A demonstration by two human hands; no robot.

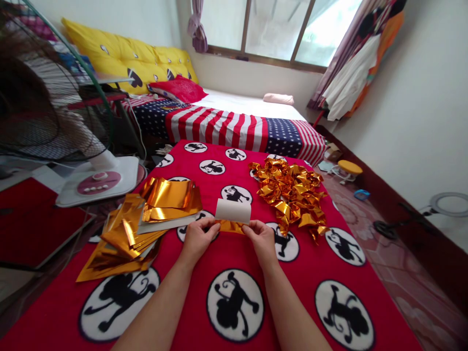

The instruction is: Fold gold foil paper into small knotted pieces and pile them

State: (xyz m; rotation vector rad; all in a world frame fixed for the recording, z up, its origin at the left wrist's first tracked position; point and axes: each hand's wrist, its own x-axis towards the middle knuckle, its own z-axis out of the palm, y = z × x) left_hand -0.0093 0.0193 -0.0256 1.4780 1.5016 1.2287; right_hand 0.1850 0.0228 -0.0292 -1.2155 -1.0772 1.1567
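A small sheet of foil paper [233, 211], pale on its upper face and gold along its lower edge, is held over the red cloth. My left hand [200, 237] pinches its lower left corner, and my right hand [261, 239] pinches the lower right one. The gold strip between the hands looks folded over. To the left lies a loose pile of flat gold sheets [127, 234], with a curled gold sheet [170, 194] on top at the back. On the right side sits a heap of crumpled, folded gold pieces [292, 190].
The red cloth [292, 302] with monkey prints covers the table. A fan [98, 180] stands at the left edge, near a red board [32, 219]. Behind are a bed [234, 127] and a window. A yellow stool [350, 167] and a ring light [451, 204] stand at the right.
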